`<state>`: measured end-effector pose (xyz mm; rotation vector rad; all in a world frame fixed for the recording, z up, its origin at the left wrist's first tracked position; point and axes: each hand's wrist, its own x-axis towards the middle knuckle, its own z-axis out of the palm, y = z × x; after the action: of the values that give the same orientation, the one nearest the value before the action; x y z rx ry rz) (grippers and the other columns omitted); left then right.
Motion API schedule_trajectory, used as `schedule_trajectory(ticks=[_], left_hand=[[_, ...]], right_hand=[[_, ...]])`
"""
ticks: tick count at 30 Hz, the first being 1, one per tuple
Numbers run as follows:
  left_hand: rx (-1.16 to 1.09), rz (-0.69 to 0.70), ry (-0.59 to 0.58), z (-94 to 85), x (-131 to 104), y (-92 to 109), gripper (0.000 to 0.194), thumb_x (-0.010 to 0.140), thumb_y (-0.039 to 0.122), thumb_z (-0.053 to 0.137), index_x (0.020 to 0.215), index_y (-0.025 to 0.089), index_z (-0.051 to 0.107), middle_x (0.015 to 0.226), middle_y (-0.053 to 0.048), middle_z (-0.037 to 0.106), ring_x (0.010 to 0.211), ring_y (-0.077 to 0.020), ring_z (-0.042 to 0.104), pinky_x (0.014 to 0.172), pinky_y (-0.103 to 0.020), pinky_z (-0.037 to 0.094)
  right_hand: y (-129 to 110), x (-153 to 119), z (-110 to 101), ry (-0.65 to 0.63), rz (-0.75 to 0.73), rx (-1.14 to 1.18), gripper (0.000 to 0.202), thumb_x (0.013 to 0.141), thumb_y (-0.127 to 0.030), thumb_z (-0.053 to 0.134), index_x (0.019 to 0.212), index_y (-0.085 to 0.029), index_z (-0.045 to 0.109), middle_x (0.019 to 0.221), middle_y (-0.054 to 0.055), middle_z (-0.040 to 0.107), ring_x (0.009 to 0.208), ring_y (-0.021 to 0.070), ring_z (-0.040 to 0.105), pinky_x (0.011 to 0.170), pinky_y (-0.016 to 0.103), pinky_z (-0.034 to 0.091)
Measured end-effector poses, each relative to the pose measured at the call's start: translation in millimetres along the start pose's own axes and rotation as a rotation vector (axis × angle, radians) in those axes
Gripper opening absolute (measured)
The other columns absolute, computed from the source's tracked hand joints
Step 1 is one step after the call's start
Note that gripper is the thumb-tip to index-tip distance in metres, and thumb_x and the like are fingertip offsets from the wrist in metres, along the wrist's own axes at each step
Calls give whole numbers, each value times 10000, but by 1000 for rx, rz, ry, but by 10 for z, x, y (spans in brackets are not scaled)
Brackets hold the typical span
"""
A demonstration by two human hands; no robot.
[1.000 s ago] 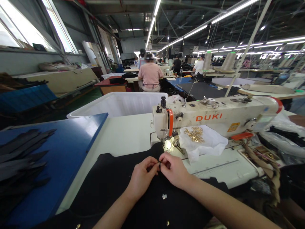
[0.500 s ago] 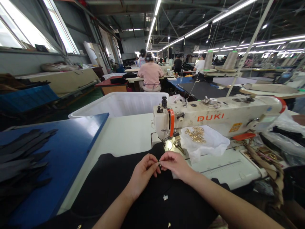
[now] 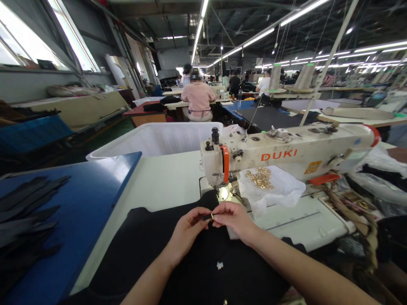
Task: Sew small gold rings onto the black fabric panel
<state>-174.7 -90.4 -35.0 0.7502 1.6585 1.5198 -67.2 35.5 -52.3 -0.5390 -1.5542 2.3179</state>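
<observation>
My right hand [image 3: 234, 218] pinches a small gold-coloured ring [image 3: 212, 216] between thumb and fingertips. Fingertip to fingertip with it, my left hand [image 3: 190, 226] is closed in a pinch at the ring's left side; whatever lies in its grip is too small to make out. Both hands are just above black fabric [image 3: 140, 237] that spreads over the table and hangs towards me. Part of the fabric reaches the needle area of the sewing machine [image 3: 214, 165]. A small pale piece [image 3: 219, 265] and a gold fitting [image 3: 225, 302] show on the fabric below my hands.
Gold rings [image 3: 262, 178] lie heaped on a white cloth [image 3: 282, 186] on the machine bed, right of the needle. Dark strips [image 3: 28, 207] cover part of a blue board [image 3: 104, 182] at left. Behind stands a white bin [image 3: 152, 137]; a person in pink [image 3: 199, 99] sits farther off.
My fingertips have turned slightly, and the gold ring shows more clearly between them. The left fingers have opened out a little from their tighter curl. The view has shifted slightly.
</observation>
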Motion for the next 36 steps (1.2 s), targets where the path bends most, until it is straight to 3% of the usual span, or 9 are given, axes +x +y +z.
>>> schedule_trajectory(ticks=[8, 13, 16, 19, 21, 30, 36], left_hand=[[25, -97, -80, 2, -45, 83, 273, 649, 376, 699, 754, 152, 585, 705, -8, 613, 663, -133, 525, 628, -232, 387], [176, -37, -8, 12, -57, -4, 209, 665, 343, 655, 702, 156, 569, 658, 5, 571, 623, -135, 494, 589, -240, 371], [215, 11, 23, 20, -72, -21, 174, 680, 323, 640, 698, 163, 573, 701, -6, 586, 670, -153, 517, 638, -257, 404], [198, 19, 40, 17, -82, -9, 159, 679, 312, 645, 693, 169, 578, 752, -14, 612, 702, -158, 544, 665, -261, 426], [162, 7, 34, 16, -83, 3, 162, 671, 314, 654, 685, 170, 580, 769, -19, 632, 709, -158, 564, 672, -260, 438], [-84, -73, 12, 41, -56, 24, 216, 628, 298, 729, 699, 155, 584, 710, -32, 670, 710, -156, 620, 717, -256, 470], [-135, -76, 30, 56, -45, 62, 353, 598, 308, 757, 887, 149, 631, 776, -40, 684, 744, -179, 645, 777, -301, 500]], right_hand=[[-10, -57, -26, -86, -66, -109, 203, 649, -310, 733, 731, -150, 641, 609, -11, 618, 587, 98, 567, 608, 241, 457], [-7, -171, 30, -67, -198, -327, 279, 667, -263, 727, 887, -184, 576, 786, -10, 595, 720, 116, 560, 687, 257, 457], [-26, -216, 51, -49, -292, -464, 233, 674, -252, 718, 837, -190, 562, 787, -9, 574, 735, 124, 553, 712, 264, 464], [-43, -228, 31, -33, -346, -554, 84, 765, -261, 629, 783, -189, 589, 782, 7, 579, 718, 122, 553, 690, 255, 458], [-31, -221, 4, 4, -343, -586, 86, 795, -271, 593, 763, -191, 605, 760, 13, 592, 692, 125, 554, 659, 253, 448], [40, -174, 22, 72, -238, -336, 120, 776, -312, 603, 751, -195, 583, 707, 20, 662, 674, 160, 630, 650, 280, 492], [50, -163, 30, 104, -232, -342, 124, 787, -307, 588, 742, -192, 573, 693, 20, 649, 655, 156, 618, 652, 284, 490]])
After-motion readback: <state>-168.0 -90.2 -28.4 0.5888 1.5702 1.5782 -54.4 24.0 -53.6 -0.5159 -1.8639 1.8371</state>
